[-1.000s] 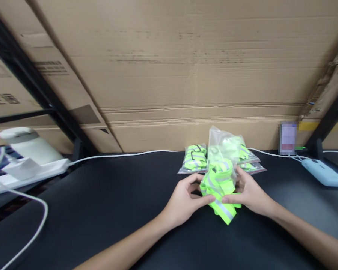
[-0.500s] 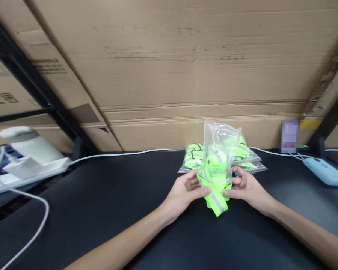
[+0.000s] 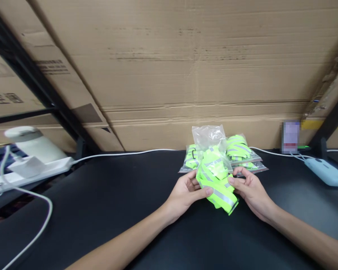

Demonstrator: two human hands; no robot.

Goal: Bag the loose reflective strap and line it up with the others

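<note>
A bundle of neon-yellow reflective strap [image 3: 218, 191] with grey stripes is held between my two hands over the black table. Its upper part sits inside a clear plastic bag [image 3: 210, 137], while the lower folds hang out toward me. On the left edge, my left hand [image 3: 187, 189] pinches the strap with the thumb on top. My right hand [image 3: 249, 189] grips the right edge between thumb and fingers. Behind the bundle lie more bagged reflective straps, one packet [image 3: 190, 157] at the left and a small stack [image 3: 238, 150] at the right.
A white cable [image 3: 135, 152] runs along the back by the cardboard wall [image 3: 171, 75]. At the left are a power strip [image 3: 30, 172] and a pale bottle [image 3: 39, 144]. A light-blue power bank [image 3: 326, 171] and a blurred upright card [image 3: 290, 137] stand at the right.
The bag's upper end has tipped left, and the strap's loose lower end has swung right. My right hand has shifted slightly right and its thumb up the strap; my left hand keeps its grip.
</note>
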